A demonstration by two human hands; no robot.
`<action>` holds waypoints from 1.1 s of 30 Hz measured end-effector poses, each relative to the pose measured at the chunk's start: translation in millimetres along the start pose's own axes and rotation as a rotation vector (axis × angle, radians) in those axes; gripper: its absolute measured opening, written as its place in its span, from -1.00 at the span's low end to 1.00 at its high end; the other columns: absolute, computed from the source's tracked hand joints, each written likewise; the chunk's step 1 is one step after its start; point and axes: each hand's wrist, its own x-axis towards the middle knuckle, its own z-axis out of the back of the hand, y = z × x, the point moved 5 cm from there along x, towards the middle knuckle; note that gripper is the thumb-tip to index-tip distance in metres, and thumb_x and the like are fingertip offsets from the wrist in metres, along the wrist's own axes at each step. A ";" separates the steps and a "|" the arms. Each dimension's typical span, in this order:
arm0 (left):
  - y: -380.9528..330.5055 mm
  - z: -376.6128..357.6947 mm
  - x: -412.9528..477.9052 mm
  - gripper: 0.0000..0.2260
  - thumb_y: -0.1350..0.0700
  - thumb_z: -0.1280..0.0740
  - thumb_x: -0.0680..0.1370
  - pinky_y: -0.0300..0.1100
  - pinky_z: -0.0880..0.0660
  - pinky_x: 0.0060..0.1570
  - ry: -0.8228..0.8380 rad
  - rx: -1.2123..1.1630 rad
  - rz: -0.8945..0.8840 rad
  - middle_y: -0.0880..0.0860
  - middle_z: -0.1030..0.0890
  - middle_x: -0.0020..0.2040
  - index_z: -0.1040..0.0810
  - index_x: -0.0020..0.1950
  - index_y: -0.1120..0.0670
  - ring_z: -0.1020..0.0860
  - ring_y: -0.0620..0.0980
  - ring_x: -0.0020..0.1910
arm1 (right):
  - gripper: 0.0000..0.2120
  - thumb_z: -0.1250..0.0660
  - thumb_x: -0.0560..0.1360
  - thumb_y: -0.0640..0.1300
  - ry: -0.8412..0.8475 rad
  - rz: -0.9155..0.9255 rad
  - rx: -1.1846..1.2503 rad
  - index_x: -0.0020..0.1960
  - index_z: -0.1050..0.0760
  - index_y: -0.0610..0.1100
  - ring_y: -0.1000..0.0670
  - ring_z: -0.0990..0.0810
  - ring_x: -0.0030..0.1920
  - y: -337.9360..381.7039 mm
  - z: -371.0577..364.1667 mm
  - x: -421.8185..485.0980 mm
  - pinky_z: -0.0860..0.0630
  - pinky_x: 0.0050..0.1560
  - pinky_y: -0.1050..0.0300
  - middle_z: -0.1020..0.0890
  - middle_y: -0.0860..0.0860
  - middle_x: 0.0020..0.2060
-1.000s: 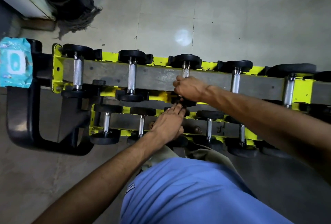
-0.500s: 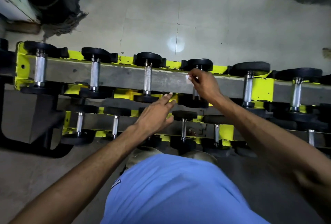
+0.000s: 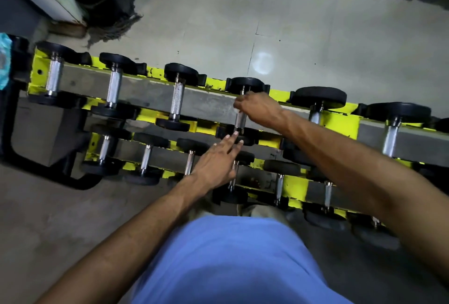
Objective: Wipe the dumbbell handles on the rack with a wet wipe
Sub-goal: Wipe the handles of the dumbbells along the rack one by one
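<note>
Dim, soft focus; glare spot on floor [image 3: 263, 64].

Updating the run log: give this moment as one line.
right hand: grips fourth top-row handle | left hand: open, fingertips at its near plate

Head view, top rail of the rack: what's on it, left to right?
first dumbbell → second dumbbell → third dumbbell → fourth dumbbell, its handle gripped by the right hand → fifth dumbbell → sixth dumbbell
</note>
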 end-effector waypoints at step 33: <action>12.4 5.6 -5.5 -0.24 0.10 -0.33 0.62 0.03 -0.10 0.65 -0.053 -0.058 -0.105 0.09 0.16 0.73 0.01 0.73 0.10 0.03 0.05 0.70 | -0.87 -0.32 0.53 -0.11 -0.188 -0.494 0.607 0.07 -0.46 -0.07 -0.20 -0.61 -0.13 25.6 -57.6 -44.5 -0.49 -0.25 0.03 -0.63 -0.10 -0.11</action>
